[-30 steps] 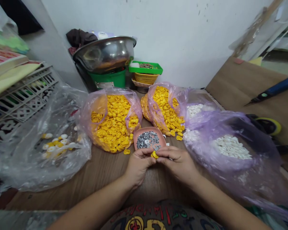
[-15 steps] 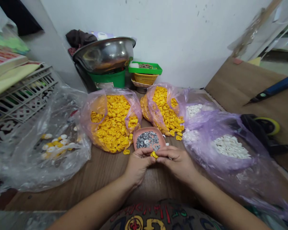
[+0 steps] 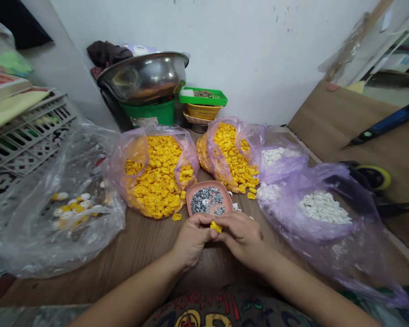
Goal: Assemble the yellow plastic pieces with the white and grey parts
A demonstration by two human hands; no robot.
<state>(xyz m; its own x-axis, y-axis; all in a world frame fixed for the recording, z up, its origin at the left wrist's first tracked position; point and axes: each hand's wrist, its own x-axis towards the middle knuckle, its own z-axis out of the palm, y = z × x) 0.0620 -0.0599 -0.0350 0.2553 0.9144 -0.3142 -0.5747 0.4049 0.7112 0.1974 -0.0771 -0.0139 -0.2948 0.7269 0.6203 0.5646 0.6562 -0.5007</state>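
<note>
My left hand (image 3: 191, 238) and my right hand (image 3: 241, 236) meet over the near middle of the wooden table (image 3: 146, 245). Both are closed, fingertips pinching one small yellow plastic piece (image 3: 216, 226) between them. Just beyond the fingers sits a small pink tray (image 3: 191, 196) filled with tiny grey metal bits. Two purple bags of yellow pieces (image 3: 157, 179) (image 3: 233, 156) lie open behind the tray.
Purple bags of white pieces (image 3: 322, 206) (image 3: 276, 156) lie to the right. A clear bag (image 3: 68, 209) with white and yellow parts is on the left. At the back stand a steel bowl (image 3: 143, 77) on a green bucket, a green tray (image 3: 204, 96) and a white crate (image 3: 27, 136).
The hands stay together on the yellow piece, with only small finger movement. The view has shifted slightly, so everything sits a little further left and lower.
</note>
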